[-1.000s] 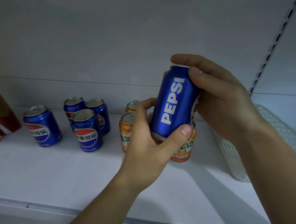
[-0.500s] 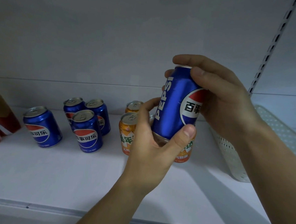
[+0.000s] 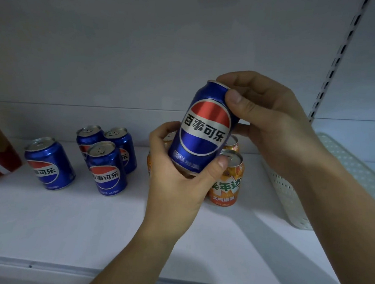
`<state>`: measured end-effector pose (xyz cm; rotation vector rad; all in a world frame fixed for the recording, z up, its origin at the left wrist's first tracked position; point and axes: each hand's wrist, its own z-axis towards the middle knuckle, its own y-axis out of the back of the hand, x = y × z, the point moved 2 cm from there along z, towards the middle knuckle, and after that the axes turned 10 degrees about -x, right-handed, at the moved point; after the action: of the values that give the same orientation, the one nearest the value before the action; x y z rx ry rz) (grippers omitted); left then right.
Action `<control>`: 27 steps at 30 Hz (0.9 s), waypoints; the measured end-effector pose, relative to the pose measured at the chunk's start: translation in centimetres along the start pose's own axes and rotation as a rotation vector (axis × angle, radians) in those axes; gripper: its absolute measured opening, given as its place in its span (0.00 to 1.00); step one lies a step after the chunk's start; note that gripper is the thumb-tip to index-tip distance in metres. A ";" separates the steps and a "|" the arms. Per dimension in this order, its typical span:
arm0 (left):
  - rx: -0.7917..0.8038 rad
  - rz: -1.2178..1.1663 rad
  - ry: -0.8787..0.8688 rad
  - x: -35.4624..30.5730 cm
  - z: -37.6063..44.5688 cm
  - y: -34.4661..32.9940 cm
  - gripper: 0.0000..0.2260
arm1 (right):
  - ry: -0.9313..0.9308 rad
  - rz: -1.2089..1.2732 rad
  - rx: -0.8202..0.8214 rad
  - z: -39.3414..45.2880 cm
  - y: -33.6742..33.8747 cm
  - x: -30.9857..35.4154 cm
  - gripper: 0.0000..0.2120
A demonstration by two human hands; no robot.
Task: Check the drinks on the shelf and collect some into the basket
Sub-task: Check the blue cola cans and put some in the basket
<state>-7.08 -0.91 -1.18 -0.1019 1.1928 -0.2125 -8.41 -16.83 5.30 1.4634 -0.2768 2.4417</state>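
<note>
A shop: white display shelf (image 3: 67, 218) on slotted upright (image 3: 331, 69), stocked with soda cans (image 3: 105, 169).

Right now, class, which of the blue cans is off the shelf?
The blue can held tilted between the left hand and right hand; the other four blue cans stand on the shelf.

Held blue can (image 3: 205, 129) and shelf can (image 3: 106, 169) read "百事可乐"; orange can (image 3: 226, 181) showed "年达".
</note>
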 end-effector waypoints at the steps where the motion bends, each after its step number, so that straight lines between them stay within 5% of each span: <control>1: -0.020 0.002 -0.019 0.0 0.0 0.1 0.33 | 0.007 -0.006 -0.003 -0.1 -0.2 0.0 0.14; 11: 0.000 0.114 -0.065 0.5 0.2 0.5 0.29 | 0.119 -0.165 -0.123 -0.6 -0.8 1.0 0.27; 18: -0.072 0.239 -0.119 0.6 0.5 1.2 0.31 | 0.301 -0.380 -0.040 -1.6 -1.7 2.6 0.37; 27: -0.121 0.105 -0.132 0.8 1.0 1.7 0.28 | 0.562 -0.645 0.078 -2.8 -2.4 4.3 0.34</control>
<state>-5.64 0.52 -1.89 -0.1564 1.0754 -0.0410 -11.89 -13.07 7.84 0.6722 0.3578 2.1925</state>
